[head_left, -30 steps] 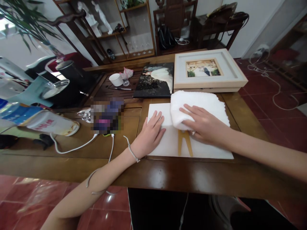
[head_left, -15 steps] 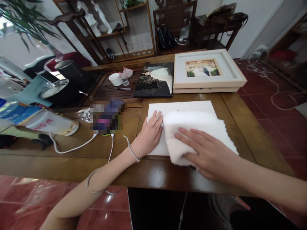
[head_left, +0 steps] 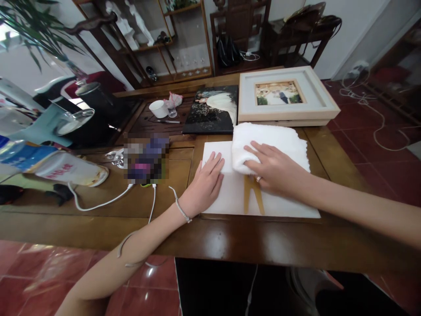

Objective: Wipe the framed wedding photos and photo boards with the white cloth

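Observation:
A flat white board (head_left: 283,206) lies near the front edge of the wooden table. On it shows a tan, two-legged piece (head_left: 253,195), its upper part hidden under a cloth. My left hand (head_left: 207,184) rests flat on the board's left side, fingers stretched out. Gripped in my right hand (head_left: 276,169) is a folded white towel (head_left: 269,136), which covers the far right part of the board. The thumb side of that hand is by the tan piece.
Behind the board are a dark photo panel (head_left: 213,109) and a light wooden picture frame (head_left: 286,115). To the left lie a blurred-out item (head_left: 146,160) with white cables, a plastic jar (head_left: 72,169) and a white cup (head_left: 158,109).
My right hand has slid the towel away from me over the board, uncovering the board's near part and the tan piece. My left hand has stayed put.

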`<state>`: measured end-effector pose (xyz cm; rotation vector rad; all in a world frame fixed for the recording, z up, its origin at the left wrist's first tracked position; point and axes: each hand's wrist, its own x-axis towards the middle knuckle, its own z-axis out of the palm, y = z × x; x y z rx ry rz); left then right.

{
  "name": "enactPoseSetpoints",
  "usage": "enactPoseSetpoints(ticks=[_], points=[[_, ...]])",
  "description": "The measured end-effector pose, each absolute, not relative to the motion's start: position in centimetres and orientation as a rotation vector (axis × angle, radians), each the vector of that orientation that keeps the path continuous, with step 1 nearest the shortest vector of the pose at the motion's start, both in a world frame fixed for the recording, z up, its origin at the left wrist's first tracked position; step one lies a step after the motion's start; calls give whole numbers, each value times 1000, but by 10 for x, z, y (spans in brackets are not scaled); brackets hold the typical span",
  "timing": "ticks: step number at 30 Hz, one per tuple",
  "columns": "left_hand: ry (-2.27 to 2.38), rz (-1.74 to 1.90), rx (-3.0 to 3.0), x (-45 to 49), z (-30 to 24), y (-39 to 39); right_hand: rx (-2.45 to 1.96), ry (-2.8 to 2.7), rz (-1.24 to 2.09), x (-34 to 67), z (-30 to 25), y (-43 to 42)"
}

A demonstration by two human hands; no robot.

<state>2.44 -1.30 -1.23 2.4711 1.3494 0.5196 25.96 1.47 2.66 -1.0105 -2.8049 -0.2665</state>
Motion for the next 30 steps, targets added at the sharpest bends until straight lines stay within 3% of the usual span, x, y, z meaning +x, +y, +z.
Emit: enactPoseSetpoints(ticks=[11, 15, 23, 30], points=[[1341, 563, 2421, 23, -15, -12, -669, -2760, -136, 251, 37, -93], [1361, 539, 2416, 25, -13, -13, -726, -2775, -50, 259, 36, -74], [1352, 563, 2465, 25, -14, -13, -837, -2811, -206, 269, 26, 4], [1359, 497, 2432, 25, -11, -13, -747, -2831, -73, 256, 30, -37]])
